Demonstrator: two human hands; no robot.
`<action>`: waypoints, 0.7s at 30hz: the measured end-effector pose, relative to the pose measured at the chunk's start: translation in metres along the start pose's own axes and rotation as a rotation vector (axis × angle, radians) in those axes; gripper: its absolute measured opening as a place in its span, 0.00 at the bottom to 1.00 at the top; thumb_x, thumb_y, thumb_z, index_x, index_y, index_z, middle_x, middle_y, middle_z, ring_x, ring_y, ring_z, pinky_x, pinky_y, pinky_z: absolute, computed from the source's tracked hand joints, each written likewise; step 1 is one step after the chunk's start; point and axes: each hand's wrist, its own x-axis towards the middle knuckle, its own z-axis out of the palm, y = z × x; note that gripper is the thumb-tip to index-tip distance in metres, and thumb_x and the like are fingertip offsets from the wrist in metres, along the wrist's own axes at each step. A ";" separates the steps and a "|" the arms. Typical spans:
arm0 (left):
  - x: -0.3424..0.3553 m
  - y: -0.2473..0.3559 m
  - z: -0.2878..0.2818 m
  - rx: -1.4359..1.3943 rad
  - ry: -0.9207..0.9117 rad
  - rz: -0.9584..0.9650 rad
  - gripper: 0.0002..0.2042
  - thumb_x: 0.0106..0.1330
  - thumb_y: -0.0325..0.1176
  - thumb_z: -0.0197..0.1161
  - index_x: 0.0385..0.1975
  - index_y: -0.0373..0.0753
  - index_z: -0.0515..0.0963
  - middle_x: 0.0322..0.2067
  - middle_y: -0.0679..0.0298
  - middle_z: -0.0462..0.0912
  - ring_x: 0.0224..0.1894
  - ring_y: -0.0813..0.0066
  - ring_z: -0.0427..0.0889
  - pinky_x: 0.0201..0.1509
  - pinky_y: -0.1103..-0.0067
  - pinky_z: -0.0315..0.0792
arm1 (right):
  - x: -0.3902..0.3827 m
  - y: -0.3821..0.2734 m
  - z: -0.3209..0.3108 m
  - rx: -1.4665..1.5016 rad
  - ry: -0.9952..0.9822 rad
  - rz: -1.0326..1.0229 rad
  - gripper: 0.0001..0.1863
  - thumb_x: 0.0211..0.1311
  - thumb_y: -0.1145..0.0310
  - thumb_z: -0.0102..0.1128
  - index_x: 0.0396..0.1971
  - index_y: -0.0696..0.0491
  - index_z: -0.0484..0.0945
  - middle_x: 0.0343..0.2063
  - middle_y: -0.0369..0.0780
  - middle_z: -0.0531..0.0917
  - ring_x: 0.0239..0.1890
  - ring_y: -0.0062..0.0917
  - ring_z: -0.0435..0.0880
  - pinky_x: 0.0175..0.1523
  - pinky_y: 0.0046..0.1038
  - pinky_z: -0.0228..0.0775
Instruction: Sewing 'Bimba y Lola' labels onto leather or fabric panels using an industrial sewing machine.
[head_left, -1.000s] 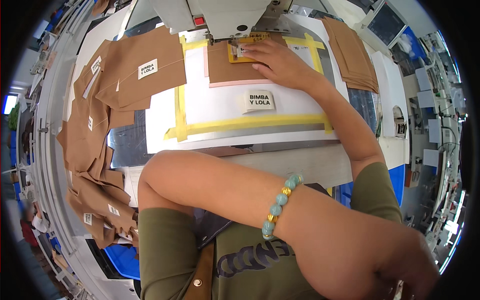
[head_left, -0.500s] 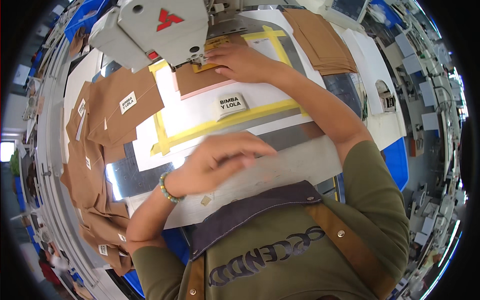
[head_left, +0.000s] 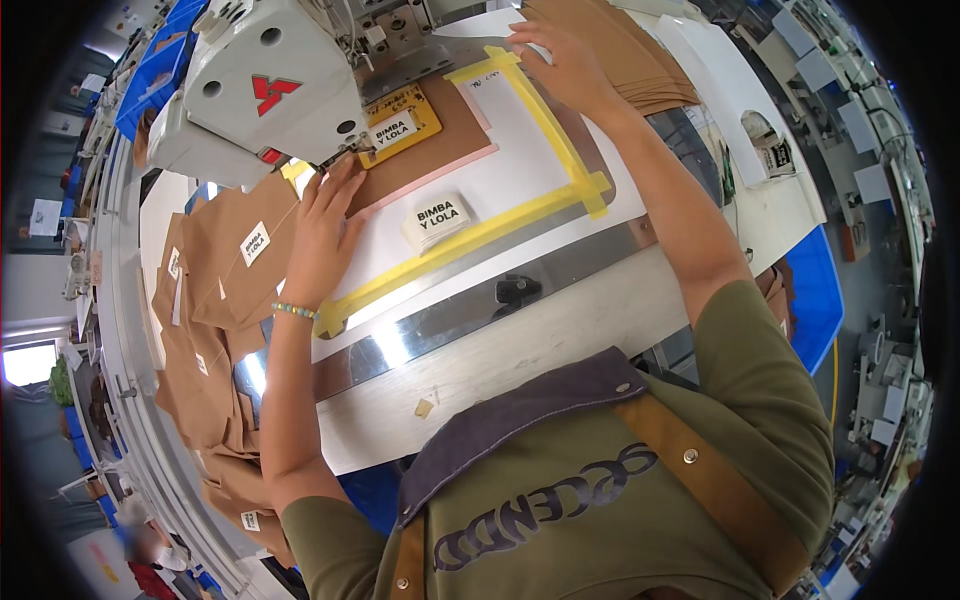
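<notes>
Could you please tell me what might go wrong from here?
1. The left hand is close to the sewing machine head, so it could be pinched or pricked if the machine started.
2. A bump from that hand might shift the brown panel, leaving the white label inside the yellow frame out of place.
3. The label pile looks loose on the white sheet, so a stray brush could scatter it.

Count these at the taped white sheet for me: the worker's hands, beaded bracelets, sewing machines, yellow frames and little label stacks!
Hands: 2
Beaded bracelet: 1
Sewing machine: 1
Yellow frame: 1
Label stack: 1
Total: 6
</notes>
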 end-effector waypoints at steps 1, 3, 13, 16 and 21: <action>0.004 -0.004 0.003 -0.010 -0.014 -0.002 0.20 0.76 0.29 0.64 0.66 0.36 0.78 0.71 0.55 0.79 0.74 0.47 0.72 0.78 0.59 0.66 | 0.001 0.008 0.000 0.002 0.001 0.001 0.15 0.79 0.61 0.63 0.58 0.48 0.88 0.69 0.36 0.83 0.69 0.32 0.81 0.67 0.34 0.75; 0.011 -0.008 0.005 -0.021 -0.031 -0.011 0.20 0.77 0.30 0.63 0.67 0.36 0.78 0.71 0.54 0.79 0.74 0.47 0.72 0.79 0.59 0.66 | 0.003 0.020 0.001 -0.040 0.064 -0.081 0.14 0.80 0.61 0.63 0.56 0.48 0.89 0.67 0.36 0.85 0.66 0.30 0.83 0.61 0.32 0.77; 0.026 -0.006 0.009 -0.137 -0.091 -0.036 0.18 0.77 0.30 0.64 0.63 0.35 0.82 0.70 0.58 0.81 0.74 0.47 0.72 0.79 0.59 0.62 | 0.000 0.026 0.000 -0.027 0.015 -0.092 0.13 0.79 0.60 0.64 0.54 0.48 0.90 0.65 0.34 0.86 0.58 0.26 0.84 0.51 0.28 0.75; 0.025 -0.012 0.009 -0.162 -0.112 -0.051 0.18 0.76 0.30 0.65 0.63 0.37 0.83 0.70 0.60 0.81 0.76 0.48 0.70 0.80 0.59 0.60 | 0.000 0.021 0.004 -0.052 0.029 -0.160 0.13 0.79 0.60 0.64 0.54 0.47 0.90 0.65 0.34 0.86 0.58 0.25 0.85 0.50 0.28 0.75; 0.027 -0.015 0.011 -0.153 -0.116 -0.011 0.18 0.75 0.30 0.66 0.63 0.39 0.84 0.70 0.61 0.81 0.77 0.48 0.69 0.80 0.60 0.60 | 0.000 0.023 0.004 -0.128 0.003 -0.211 0.13 0.78 0.60 0.65 0.53 0.48 0.90 0.65 0.33 0.86 0.63 0.27 0.83 0.55 0.29 0.76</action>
